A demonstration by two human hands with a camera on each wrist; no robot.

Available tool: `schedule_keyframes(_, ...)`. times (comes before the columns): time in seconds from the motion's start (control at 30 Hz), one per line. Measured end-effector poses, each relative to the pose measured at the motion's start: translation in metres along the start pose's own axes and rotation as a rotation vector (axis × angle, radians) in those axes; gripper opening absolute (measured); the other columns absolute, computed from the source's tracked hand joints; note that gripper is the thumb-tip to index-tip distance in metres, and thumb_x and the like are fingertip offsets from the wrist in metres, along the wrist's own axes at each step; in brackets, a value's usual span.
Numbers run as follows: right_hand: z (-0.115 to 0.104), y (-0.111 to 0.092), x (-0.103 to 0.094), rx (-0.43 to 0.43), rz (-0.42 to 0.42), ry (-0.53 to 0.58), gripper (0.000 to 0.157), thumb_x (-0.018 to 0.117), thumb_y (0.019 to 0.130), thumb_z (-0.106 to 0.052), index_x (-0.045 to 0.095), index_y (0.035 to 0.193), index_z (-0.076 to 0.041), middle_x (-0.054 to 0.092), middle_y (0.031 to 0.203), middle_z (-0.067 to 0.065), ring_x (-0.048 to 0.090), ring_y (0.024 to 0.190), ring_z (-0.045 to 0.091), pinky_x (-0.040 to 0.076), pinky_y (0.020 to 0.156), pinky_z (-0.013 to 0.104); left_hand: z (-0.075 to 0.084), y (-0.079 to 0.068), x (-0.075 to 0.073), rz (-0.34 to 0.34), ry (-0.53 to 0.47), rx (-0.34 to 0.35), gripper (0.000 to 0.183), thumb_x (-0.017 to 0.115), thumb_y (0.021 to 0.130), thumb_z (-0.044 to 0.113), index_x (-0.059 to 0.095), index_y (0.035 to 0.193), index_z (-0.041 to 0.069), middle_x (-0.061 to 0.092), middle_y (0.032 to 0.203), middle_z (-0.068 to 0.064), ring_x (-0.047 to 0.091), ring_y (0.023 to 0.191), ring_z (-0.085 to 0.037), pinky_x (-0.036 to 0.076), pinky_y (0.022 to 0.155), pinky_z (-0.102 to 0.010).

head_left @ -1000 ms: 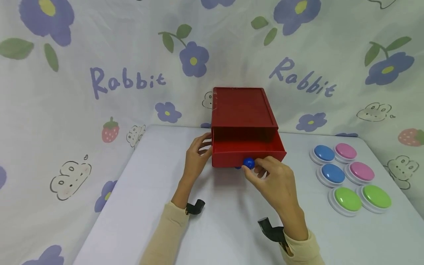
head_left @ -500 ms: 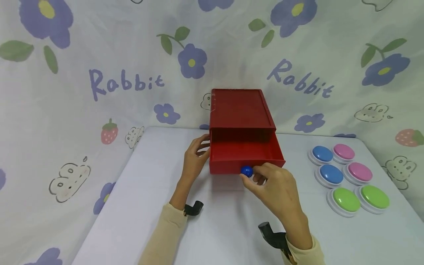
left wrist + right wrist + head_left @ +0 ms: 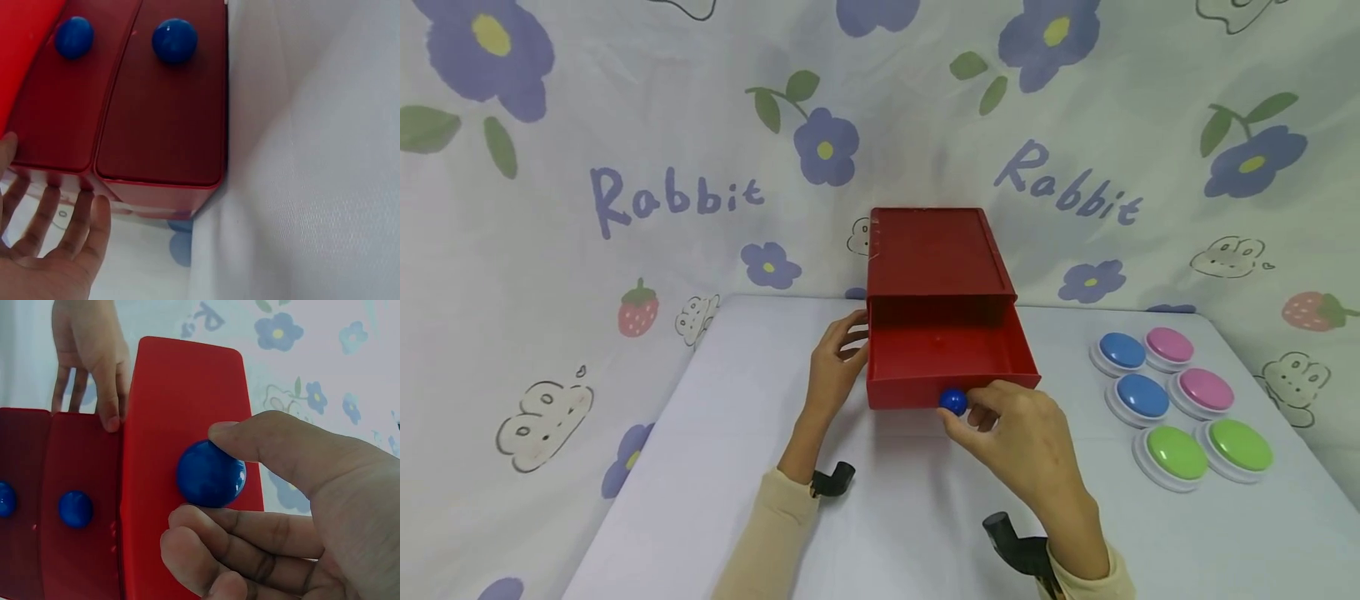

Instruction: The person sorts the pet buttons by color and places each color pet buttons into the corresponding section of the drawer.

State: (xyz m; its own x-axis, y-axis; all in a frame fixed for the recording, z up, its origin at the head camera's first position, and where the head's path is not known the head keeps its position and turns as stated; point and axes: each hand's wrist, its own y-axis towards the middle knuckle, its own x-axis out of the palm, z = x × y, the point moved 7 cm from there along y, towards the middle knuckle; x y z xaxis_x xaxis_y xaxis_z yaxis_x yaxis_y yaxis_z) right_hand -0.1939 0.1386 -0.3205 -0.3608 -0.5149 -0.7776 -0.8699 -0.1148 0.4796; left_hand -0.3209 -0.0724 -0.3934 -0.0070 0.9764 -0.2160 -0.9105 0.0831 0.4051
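Note:
A red drawer cabinet (image 3: 936, 250) stands on the white table, its top drawer (image 3: 906, 393) pulled out toward me. The inside of that drawer shows bare red floor. My right hand (image 3: 1018, 442) pinches the round blue knob (image 3: 953, 402) on the drawer front between thumb and fingers, as the right wrist view confirms. Against the cabinet's left side rests my left hand (image 3: 835, 362), fingers extended along the wall and thumb at the front edge. Two lower drawers, each with a blue knob (image 3: 175, 40), are closed in the left wrist view.
To the right are several round push buttons: blue (image 3: 1142, 395), pink (image 3: 1206, 388) and green (image 3: 1177, 452), in white bases. A flower-and-rabbit print cloth (image 3: 685, 242) hangs behind the cabinet and at the sides.
The top drawer has slid farther out toward me, with my right hand on its knob. My left hand stays against the cabinet's side. The head view has shifted slightly.

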Motion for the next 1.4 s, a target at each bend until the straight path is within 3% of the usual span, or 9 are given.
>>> schedule_keyframes(0.5,-0.003,-0.004,-0.003,0.021,-0.061,-0.014,0.022,0.091,0.072,-0.026,0.075,0.079,-0.014,0.060,0.065,-0.008,0.054,0.061,0.008,0.051,0.059,0.027,0.002,-0.001,0.000,-0.003,0.016,0.007,0.047,0.066,0.097,0.009,0.053,0.142,0.004,0.057,0.133,-0.017,0.059,0.118,-0.042,0.050,0.096,-0.051)
schedule_keyframes(0.8,-0.003,-0.006,-0.007,0.027,-0.077,-0.005,0.022,0.092,0.071,-0.027,0.076,0.079,-0.015,0.060,0.064,-0.011,0.055,0.061,0.007,0.051,0.060,0.026,-0.001,0.002,0.003,-0.008,0.016,0.016,0.047,0.067,0.097,0.011,0.054,0.142,0.006,0.057,0.132,-0.015,0.061,0.116,-0.036,0.052,0.095,-0.047)
schedule_keyframes(0.9,-0.002,-0.008,-0.006,0.053,-0.097,0.002,0.022,0.092,0.070,-0.027,0.077,0.081,-0.015,0.060,0.064,-0.012,0.055,0.061,0.006,0.053,0.061,0.026,-0.009,0.000,0.002,-0.002,0.017,0.009,0.047,0.067,0.097,0.010,0.055,0.142,0.007,0.058,0.132,-0.013,0.062,0.115,-0.033,0.052,0.094,-0.047)
schedule_keyframes(1.07,-0.002,-0.015,-0.007,0.069,-0.117,-0.017,0.021,0.092,0.070,-0.027,0.076,0.079,-0.017,0.059,0.064,-0.013,0.054,0.060,0.006,0.054,0.062,0.027,-0.038,0.001,0.008,-0.011,0.021,-0.003,0.048,0.069,0.097,0.023,0.056,0.142,0.022,0.058,0.132,0.001,0.063,0.115,-0.018,0.053,0.094,-0.038)
schedule_keyframes(1.3,0.006,-0.016,-0.019,0.124,-0.265,0.044,0.025,0.085,0.079,-0.040,0.078,0.095,-0.022,0.058,0.070,-0.018,0.056,0.067,0.007,0.052,0.061,0.023,-0.039,0.008,0.010,-0.018,-0.003,0.011,0.049,0.068,0.097,0.016,0.054,0.144,0.016,0.057,0.135,-0.009,0.061,0.118,-0.031,0.051,0.095,-0.049)
schedule_keyframes(1.4,0.019,-0.016,-0.033,0.111,-0.227,0.102,0.023,0.081,0.084,-0.038,0.079,0.098,-0.020,0.062,0.075,-0.017,0.057,0.069,0.007,0.053,0.059,0.023,-0.046,0.010,0.004,-0.006,0.009,0.009,0.049,0.069,0.096,0.020,0.055,0.144,0.022,0.058,0.135,-0.003,0.062,0.117,-0.025,0.052,0.095,-0.046)
